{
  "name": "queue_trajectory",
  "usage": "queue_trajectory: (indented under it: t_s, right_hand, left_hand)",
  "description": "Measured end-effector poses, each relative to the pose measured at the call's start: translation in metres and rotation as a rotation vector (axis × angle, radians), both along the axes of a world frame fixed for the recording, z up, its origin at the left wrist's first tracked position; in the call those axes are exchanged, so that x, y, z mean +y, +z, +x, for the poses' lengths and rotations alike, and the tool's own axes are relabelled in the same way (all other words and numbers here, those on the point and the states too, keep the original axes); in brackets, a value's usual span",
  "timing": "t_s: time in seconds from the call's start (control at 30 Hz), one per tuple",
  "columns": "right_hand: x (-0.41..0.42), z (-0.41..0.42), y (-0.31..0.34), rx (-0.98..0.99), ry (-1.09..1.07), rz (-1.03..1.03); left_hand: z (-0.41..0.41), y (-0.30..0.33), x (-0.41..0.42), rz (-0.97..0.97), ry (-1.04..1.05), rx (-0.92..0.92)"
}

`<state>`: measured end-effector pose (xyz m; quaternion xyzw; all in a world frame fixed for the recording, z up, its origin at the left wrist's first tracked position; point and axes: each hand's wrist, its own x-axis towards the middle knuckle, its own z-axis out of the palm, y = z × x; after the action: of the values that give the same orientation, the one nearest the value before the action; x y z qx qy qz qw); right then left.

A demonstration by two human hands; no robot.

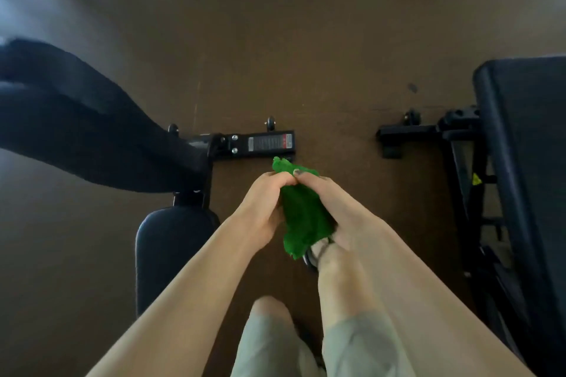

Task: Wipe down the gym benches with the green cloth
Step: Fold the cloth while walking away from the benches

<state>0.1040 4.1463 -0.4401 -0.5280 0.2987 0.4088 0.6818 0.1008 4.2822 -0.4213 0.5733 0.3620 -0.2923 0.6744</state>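
Note:
Both hands hold a bunched green cloth (pixel 303 211) in mid-air between two black gym benches. My left hand (pixel 263 208) grips its left side and my right hand (pixel 330 208) grips its right side, fingertips meeting at the top. The left bench has a small seat pad (pixel 171 248) near me and a long inclined back pad (pixel 85 128) running off to the left. The right bench pad (pixel 530 162) fills the right edge. The cloth touches neither bench.
Brown floor (pixel 306 55) stretches ahead. The left bench's base bar (pixel 263 144) with small wheels lies just beyond the cloth. The right bench's frame (pixel 435 131) stands close on the right. My legs and a sandalled foot (pixel 318 254) are below the hands.

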Motion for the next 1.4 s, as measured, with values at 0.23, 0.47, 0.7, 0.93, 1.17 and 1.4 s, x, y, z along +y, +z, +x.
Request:
queue_trajectory:
  t_s: [0.23,0.47,0.7,0.93,1.17,1.4]
  right_hand:
    - [-0.102,-0.063,0.139,-0.075,-0.052,-0.107]
    - [-0.2,-0.102,0.199,-0.081,-0.128,-0.149]
    - [-0.309,-0.156,0.254,-0.032,-0.559,-0.128]
    - [-0.377,-0.147,0.296,-0.09,-0.734,-0.008]
    - [-0.376,-0.063,0.312,-0.07,-0.659,-0.164]
    - [-0.373,0.087,0.306,-0.112,-0.746,-0.13]
  left_hand:
    - [-0.029,0.133,-0.084,0.114,-0.274,-0.025]
    - [-0.051,0.186,-0.181,0.09,-0.542,0.03]
    - [-0.082,0.256,-0.305,-0.018,-0.903,0.216]
    - [-0.059,0.289,-0.364,-0.178,-0.795,0.192]
    - [0.039,0.302,-0.364,0.0,-0.754,0.008]
    - [0.199,0.299,-0.365,-0.041,-0.708,-0.049]
